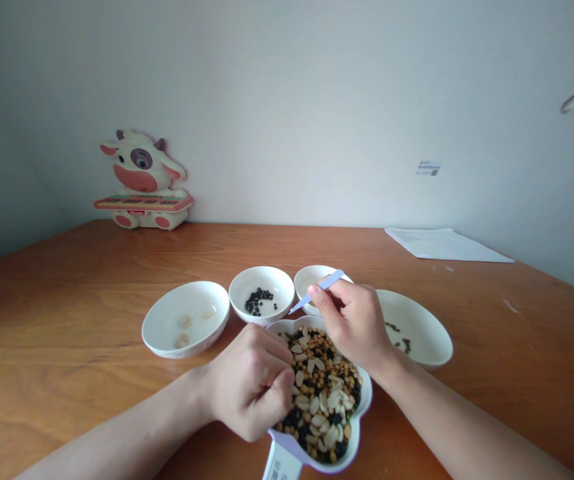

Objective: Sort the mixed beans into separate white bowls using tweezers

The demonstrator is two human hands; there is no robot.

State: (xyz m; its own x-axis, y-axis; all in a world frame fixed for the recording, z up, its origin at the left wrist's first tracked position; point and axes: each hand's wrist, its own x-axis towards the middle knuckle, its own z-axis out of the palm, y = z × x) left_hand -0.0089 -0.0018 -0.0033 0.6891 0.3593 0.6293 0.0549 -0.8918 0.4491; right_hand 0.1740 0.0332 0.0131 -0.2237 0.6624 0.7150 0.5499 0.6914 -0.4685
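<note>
My right hand [354,320] pinches lavender tweezers [319,291]. Their tips point down and left, just above the far rim of a scalloped tray [367,393] with a handle. Whether the tips grip anything is too small to tell. Inside the tray lie mixed peanuts [319,407], yellow beans and black beans. Over the tray's left edge is my left hand [254,380], closed in a fist; its palm side is hidden. Beyond the tray stands a white bowl of black beans [259,301]. A second small bowl [311,275] is partly behind my right hand.
An oval bowl [159,323] with a few pale peanut pieces is at left. At right, another oval bowl [429,320] holds small dark green beans. A cow toy keyboard [141,183] and papers [447,245] lie near the wall.
</note>
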